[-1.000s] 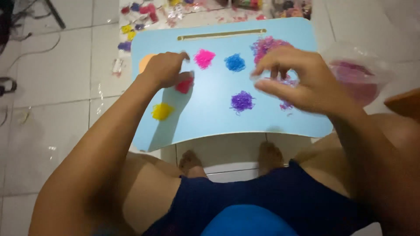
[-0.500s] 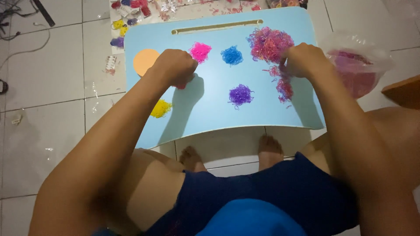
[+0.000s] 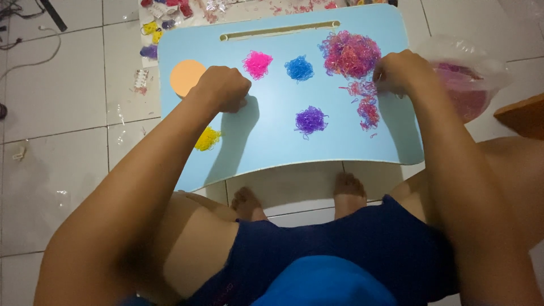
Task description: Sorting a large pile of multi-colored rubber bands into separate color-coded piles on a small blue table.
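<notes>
Head cam looks straight down at your lap and the light blue lap table (image 3: 272, 147) sitting on the white tiled floor (image 3: 62, 113). Your left hand (image 3: 222, 88) is curled into a loose fist with the knuckles up, resting on the tabletop just right of the orange circle (image 3: 187, 77); whatever it's pinching is hidden under the fingers, so I can't tell if there's anything in there. Your right hand (image 3: 401, 71) is also curled shut, fingertips down at the right edge of the big mixed pile of tiny rubber bands (image 3: 350, 54), which is mostly pink and purple strands. A looser trail of mixed bands (image 3: 365, 105) runs down from that pile just below your right hand. Sorted little heaps are spread over the table: a pink heap (image 3: 257, 63) and a blue heap (image 3: 298, 68) side by side near the top, a purple heap (image 3: 310, 120) in the middle, and a yellow heap (image 3: 207, 138) near the left edge, partly behind your left forearm. Off the table's right side there's a clear plastic bag (image 3: 462, 79) with more pinkish bands in it. Beyond the top left corner, small packets of coloured bands (image 3: 158, 28) lie scattered on the floor.
</notes>
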